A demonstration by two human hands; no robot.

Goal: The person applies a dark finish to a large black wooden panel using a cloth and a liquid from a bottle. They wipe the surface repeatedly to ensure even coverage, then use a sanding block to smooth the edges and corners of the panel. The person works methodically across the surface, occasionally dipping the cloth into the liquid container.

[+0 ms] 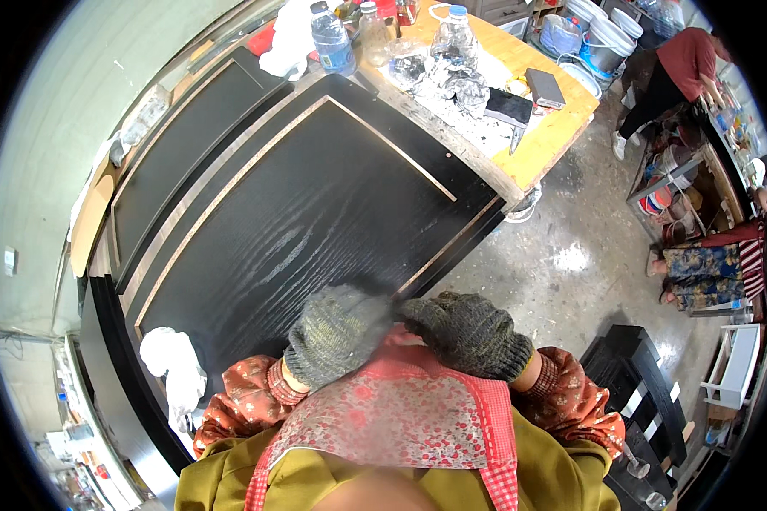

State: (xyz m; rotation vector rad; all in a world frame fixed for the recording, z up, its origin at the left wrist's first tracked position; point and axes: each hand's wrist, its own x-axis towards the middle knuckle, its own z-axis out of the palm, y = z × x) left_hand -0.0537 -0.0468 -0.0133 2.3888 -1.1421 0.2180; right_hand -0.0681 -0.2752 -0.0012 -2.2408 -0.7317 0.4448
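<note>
Curled, gloved fingers close together before a large black wood-grained panel

Pale-lined and flat, the panel lies just beyond the hands. A crumpled white cloth rests at its lower left. Left hand and right hand, in dark grey knitted gloves, seem busy with close two-handed handling; the next move probably calls for steady fingertips. Blur hides how far they open; I cannot tell whether they hold anything.

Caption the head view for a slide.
Left hand and right hand, both gloved, close together before a red-patterned apron, beside a large black panel.
</note>
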